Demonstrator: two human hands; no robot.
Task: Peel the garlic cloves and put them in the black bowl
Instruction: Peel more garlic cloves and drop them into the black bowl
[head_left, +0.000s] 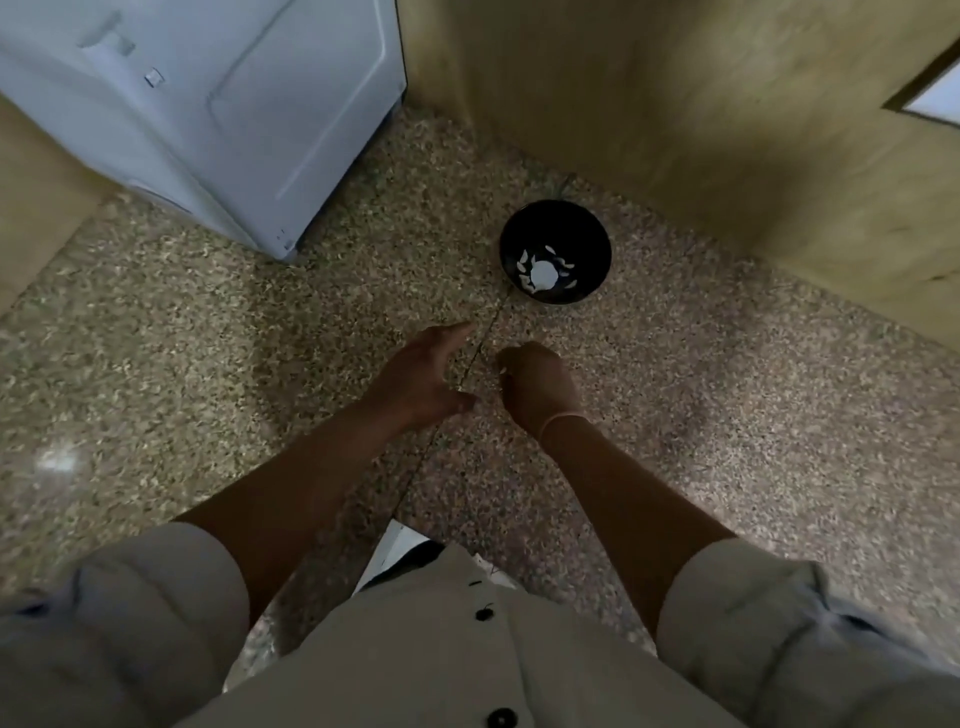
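Note:
A black bowl (555, 251) stands on the speckled floor ahead of me, close to the wall. Inside it lie a round white garlic bulb (543, 272) and several white pieces around it. My left hand (423, 376) hovers over the floor short of the bowl, fingers spread, holding nothing. Just to its right, my right hand (535, 382) is curled with the fingers drawn in; a small pale bit shows at the fingertips, too blurred to name.
A white appliance (208, 114) stands at the back left. A tan wall (701, 130) runs behind and right of the bowl. A dark seam (483, 343) crosses the terrazzo floor between my hands. Something white (395, 551) lies at my feet.

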